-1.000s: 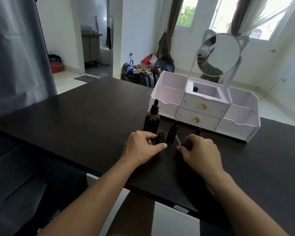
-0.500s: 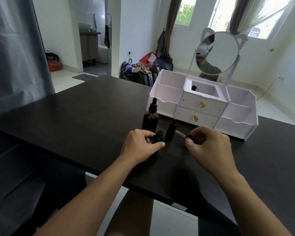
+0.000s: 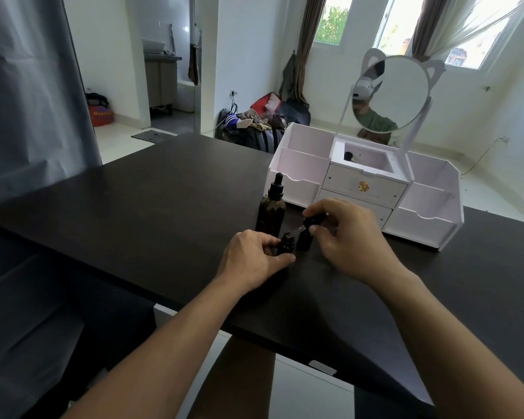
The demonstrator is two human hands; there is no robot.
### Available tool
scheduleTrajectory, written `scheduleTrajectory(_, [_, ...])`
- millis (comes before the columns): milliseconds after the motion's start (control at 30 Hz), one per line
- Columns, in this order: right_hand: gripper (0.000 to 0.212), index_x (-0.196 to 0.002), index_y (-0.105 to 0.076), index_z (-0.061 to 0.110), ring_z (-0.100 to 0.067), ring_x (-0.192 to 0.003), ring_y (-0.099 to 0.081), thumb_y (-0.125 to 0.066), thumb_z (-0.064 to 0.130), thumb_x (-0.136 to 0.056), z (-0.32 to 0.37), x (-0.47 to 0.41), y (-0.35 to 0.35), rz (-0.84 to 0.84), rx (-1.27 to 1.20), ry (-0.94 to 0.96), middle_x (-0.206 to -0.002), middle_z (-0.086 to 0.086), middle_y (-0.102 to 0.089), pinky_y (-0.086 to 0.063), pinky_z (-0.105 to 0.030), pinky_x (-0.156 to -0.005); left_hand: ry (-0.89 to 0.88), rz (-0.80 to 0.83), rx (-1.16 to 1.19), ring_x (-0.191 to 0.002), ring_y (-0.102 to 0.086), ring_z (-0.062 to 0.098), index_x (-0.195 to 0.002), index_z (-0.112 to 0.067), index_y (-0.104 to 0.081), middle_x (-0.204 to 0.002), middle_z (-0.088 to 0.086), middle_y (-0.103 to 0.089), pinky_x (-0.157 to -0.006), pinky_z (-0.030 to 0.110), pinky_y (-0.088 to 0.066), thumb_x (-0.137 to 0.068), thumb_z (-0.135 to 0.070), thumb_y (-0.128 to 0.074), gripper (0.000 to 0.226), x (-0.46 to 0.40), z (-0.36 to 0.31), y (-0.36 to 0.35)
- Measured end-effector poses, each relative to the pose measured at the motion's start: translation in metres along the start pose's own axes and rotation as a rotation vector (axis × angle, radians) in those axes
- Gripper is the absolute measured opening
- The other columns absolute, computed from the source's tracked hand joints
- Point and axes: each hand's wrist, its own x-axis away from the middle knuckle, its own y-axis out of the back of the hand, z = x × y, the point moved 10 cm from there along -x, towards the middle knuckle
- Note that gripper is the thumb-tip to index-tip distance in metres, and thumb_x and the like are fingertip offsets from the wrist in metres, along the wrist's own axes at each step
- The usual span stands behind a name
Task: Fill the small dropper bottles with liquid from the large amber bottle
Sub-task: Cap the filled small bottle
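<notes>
The large amber bottle stands upright on the black table with its black dropper cap on. In front of it my left hand grips an open small dropper bottle between thumb and fingers. My right hand pinches a black dropper cap; its glass pipette slants down to the left, with its tip at the mouth of the held bottle. A second small bottle stands just to the right of the first, partly hidden by my right hand.
A white cosmetic organiser with drawers and a round cat-ear mirror stands close behind the bottles. The table's near edge runs just below my forearms. A grey curtain hangs at the left.
My right hand has lifted the dropper from the table and swung it left, bringing the pipette tip to the small bottle's mouth. My left hand has kept its grip on that bottle.
</notes>
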Motion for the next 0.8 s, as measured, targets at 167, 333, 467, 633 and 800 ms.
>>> scheduleTrajectory(167, [0.031, -0.111, -0.067, 0.023, -0.006, -0.094, -0.056, -0.060, 0.000, -0.091, 0.009, -0.010, -0.016, 0.115, 0.033, 0.059, -0.113, 0.005, -0.062, -0.041, -0.006, -0.074, 0.008, -0.011, -0.040, -0.087, -0.062, 0.007, -0.118, -0.026, -0.068, -0.089, -0.009, -0.065, -0.083, 0.033, -0.055, -0.079, -0.045, -0.076, 0.044, 0.002, -0.002, 0.001])
scheduleTrajectory(333, [0.034, -0.110, -0.067, 0.024, -0.013, -0.101, -0.060, -0.058, -0.001, -0.089, 0.015, -0.014, -0.033, 0.236, 0.126, 0.114, -0.116, 0.003, -0.063, -0.051, -0.025, -0.086, 0.001, 0.004, -0.056, -0.087, -0.063, 0.009, -0.113, -0.028, -0.071, -0.089, -0.007, -0.067, -0.082, 0.034, -0.055, -0.078, -0.047, -0.076, 0.040, 0.003, -0.004, 0.002])
scheduleTrajectory(467, [0.035, -0.111, -0.067, 0.025, -0.017, -0.106, -0.058, -0.056, 0.000, -0.089, 0.016, -0.013, -0.043, 0.301, 0.180, 0.138, -0.116, 0.002, -0.062, -0.053, -0.033, -0.090, -0.007, 0.009, -0.051, -0.091, -0.063, 0.010, -0.116, -0.026, -0.070, -0.095, -0.007, -0.068, -0.084, 0.032, -0.054, -0.078, -0.045, -0.076, 0.043, 0.003, -0.005, 0.001])
scheduleTrajectory(633, [0.033, -0.112, -0.067, 0.023, -0.018, -0.102, -0.059, -0.055, 0.001, -0.090, 0.021, -0.014, -0.044, 0.316, 0.230, 0.184, -0.113, 0.001, -0.063, -0.052, -0.032, -0.088, 0.002, 0.008, -0.063, -0.087, -0.062, 0.008, -0.112, -0.027, -0.072, -0.089, -0.009, -0.067, -0.079, 0.028, -0.052, -0.078, -0.046, -0.076, 0.040, 0.002, -0.003, 0.001])
scheduleTrajectory(800, [0.022, -0.115, -0.062, 0.023, -0.021, -0.099, -0.057, -0.055, 0.019, -0.095, 0.021, -0.017, -0.050, 0.340, 0.360, 0.212, -0.110, -0.001, -0.059, -0.051, -0.036, -0.083, 0.006, 0.000, -0.074, -0.085, -0.063, 0.008, -0.113, -0.028, -0.072, -0.087, -0.009, -0.066, -0.075, 0.024, -0.050, -0.077, -0.048, -0.076, 0.042, 0.001, -0.002, 0.001])
